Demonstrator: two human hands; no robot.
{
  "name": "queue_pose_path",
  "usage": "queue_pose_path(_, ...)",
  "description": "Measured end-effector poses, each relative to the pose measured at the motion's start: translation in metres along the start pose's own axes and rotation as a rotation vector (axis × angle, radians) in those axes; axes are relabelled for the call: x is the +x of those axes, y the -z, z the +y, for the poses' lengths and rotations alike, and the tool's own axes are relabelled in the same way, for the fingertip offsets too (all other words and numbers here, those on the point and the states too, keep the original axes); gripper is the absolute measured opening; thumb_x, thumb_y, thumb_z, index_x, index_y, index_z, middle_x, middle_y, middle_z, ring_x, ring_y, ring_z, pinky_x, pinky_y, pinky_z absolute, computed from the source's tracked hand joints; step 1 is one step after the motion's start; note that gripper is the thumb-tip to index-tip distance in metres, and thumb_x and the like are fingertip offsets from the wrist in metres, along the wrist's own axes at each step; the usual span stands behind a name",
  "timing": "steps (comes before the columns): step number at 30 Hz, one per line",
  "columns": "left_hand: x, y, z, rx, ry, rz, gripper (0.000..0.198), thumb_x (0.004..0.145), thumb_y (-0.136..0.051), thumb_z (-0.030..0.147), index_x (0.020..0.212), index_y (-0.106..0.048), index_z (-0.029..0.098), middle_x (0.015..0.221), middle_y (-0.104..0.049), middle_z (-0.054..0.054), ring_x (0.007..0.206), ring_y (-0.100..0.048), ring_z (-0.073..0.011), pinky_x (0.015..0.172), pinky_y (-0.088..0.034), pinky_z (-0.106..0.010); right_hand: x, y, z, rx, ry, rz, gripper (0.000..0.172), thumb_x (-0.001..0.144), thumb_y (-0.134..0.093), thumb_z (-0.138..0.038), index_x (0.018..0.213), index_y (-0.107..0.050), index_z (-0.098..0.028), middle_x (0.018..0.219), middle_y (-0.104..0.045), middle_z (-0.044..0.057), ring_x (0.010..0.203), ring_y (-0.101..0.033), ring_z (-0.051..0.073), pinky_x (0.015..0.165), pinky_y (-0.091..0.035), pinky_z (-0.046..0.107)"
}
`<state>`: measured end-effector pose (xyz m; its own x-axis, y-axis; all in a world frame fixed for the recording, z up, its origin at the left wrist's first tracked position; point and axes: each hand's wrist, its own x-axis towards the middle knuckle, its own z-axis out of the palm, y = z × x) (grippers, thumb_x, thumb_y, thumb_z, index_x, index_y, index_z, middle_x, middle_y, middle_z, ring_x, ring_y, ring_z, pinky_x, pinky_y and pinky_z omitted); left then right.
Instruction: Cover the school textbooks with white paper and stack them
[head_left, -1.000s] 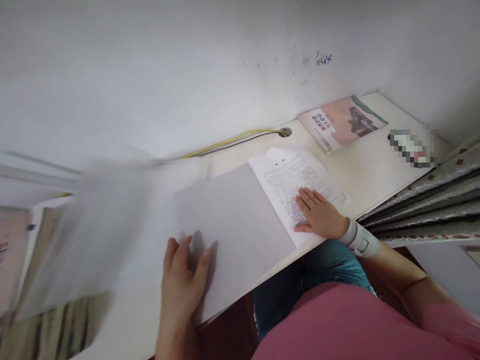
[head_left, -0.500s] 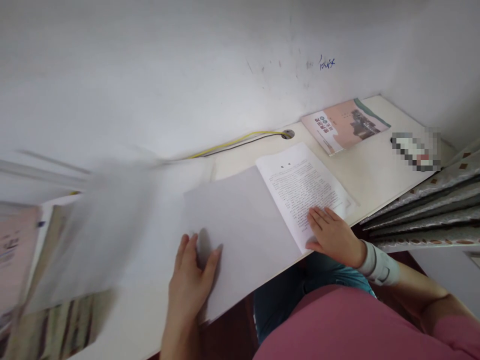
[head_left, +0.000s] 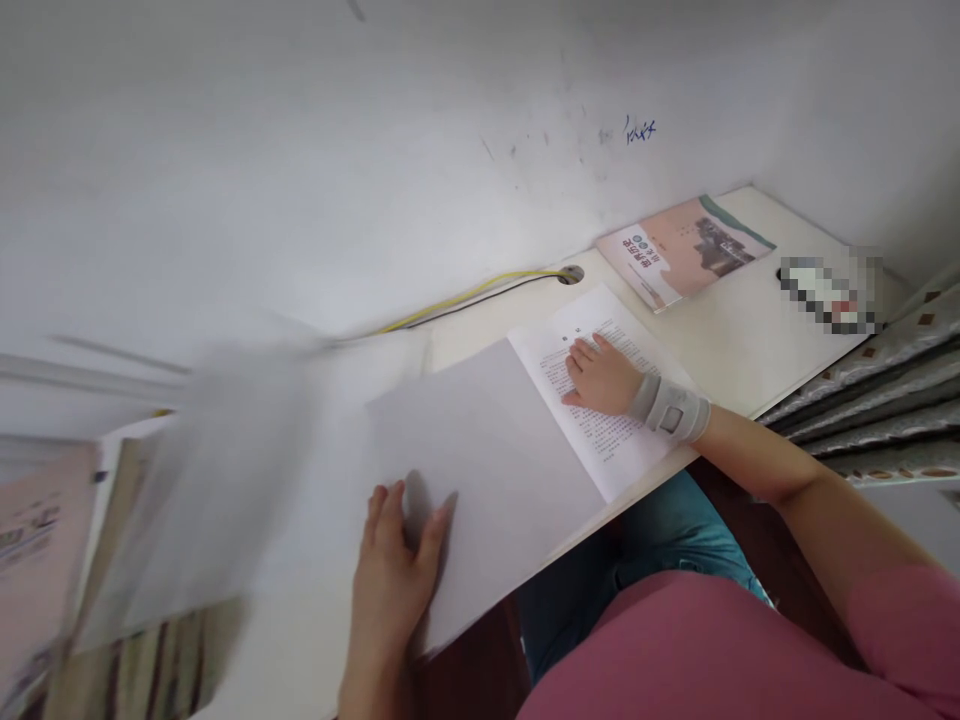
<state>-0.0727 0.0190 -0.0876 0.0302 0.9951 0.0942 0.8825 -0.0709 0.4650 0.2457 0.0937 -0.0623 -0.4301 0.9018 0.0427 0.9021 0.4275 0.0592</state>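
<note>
A booklet lies open on the white desk. Its left page is blank and its right page carries printed text. My left hand lies flat on the lower left corner of the blank page, fingers stretched out. My right hand, with a grey band on its wrist, rests flat on the upper part of the printed page, fingers extended toward the booklet's spine.
A pink-covered book lies at the back right by the wall. A yellow cable runs from a desk hole along the wall. Blurred sheets and books fill the left side. Patterned fabric hangs at right.
My right hand has slid from the lower edge of the printed page up to its top. My left hand stays on the blank page.
</note>
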Motion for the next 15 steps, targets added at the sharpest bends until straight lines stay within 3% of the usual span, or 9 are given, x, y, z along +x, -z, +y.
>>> queue_pose_path(8,-0.001,0.0,0.0,0.028,-0.004,-0.027,0.072,0.085,-0.041,0.056,0.139,-0.039,0.008,0.149,-0.033,-0.021,0.141,-0.025,-0.031,0.114,-0.024,-0.05,-0.009,0.007,-0.011,0.0,-0.112,-0.021,0.061,0.092,-0.044,-0.047,0.129,-0.049,0.001,0.138,-0.048,0.024,0.134,-0.038,0.032,0.111,-0.027,0.051)
queue_pose_path(15,0.002,-0.001,-0.007,0.027,-0.023,-0.085,0.07,0.087,-0.036,0.056,0.137,-0.039,0.008,0.149,-0.033,-0.021,0.143,-0.02,-0.0296,0.114,-0.022,-0.049,-0.06,-0.002,-0.028,0.06,-0.096,0.08,0.063,0.092,-0.041,-0.051,0.129,-0.051,-0.002,0.135,-0.052,0.023,0.127,-0.047,0.033,0.108,-0.029,0.055)
